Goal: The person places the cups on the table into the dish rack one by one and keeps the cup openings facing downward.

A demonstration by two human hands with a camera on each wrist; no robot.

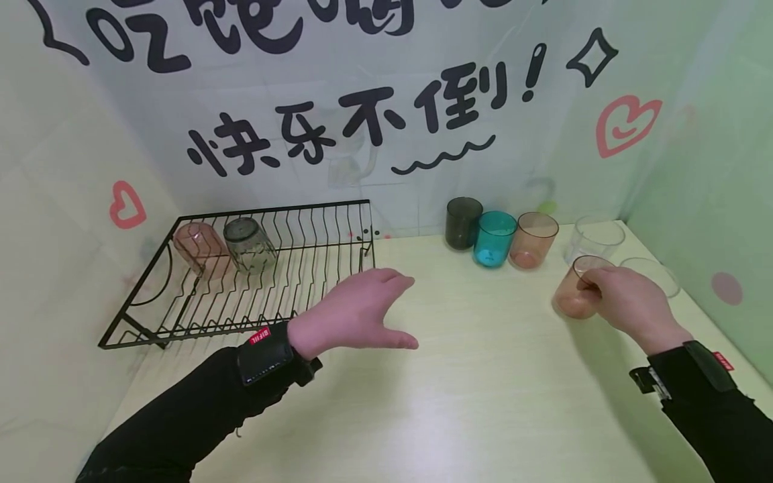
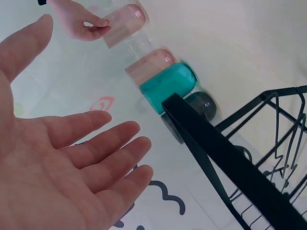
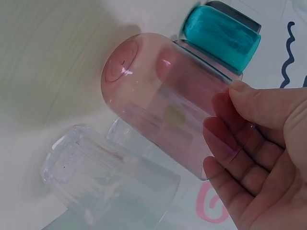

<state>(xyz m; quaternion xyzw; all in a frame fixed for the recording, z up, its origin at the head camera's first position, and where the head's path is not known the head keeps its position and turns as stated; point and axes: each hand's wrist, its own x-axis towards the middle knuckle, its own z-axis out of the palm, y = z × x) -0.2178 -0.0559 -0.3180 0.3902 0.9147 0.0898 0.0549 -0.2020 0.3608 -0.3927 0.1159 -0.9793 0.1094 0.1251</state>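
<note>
My right hand (image 1: 637, 302) pinches a pink see-through cup (image 1: 569, 295) at its rim, thumb on one side and fingers on the other. In the right wrist view this cup (image 3: 139, 91) is tilted, its rounded base toward the table. Two clear cups stand close by, one behind (image 1: 594, 235) and one at the right (image 1: 667, 275), partly hidden by the hand. My left hand (image 1: 356, 310) is held in the air at the right side of the black wire rack (image 1: 274, 208), fingers extended, thumb apart, holding nothing. In the left wrist view its palm (image 2: 57, 167) shows bare.
Along the back wall stand a dark grey cup (image 1: 464, 225), a teal cup (image 1: 495, 240) and another pink cup (image 1: 534, 238). The rack on the left holds a pink cup (image 1: 199, 243) and a greyish clear cup (image 1: 249, 248), both upside down and leaning. A printed sheet (image 1: 362, 181) hangs behind.
</note>
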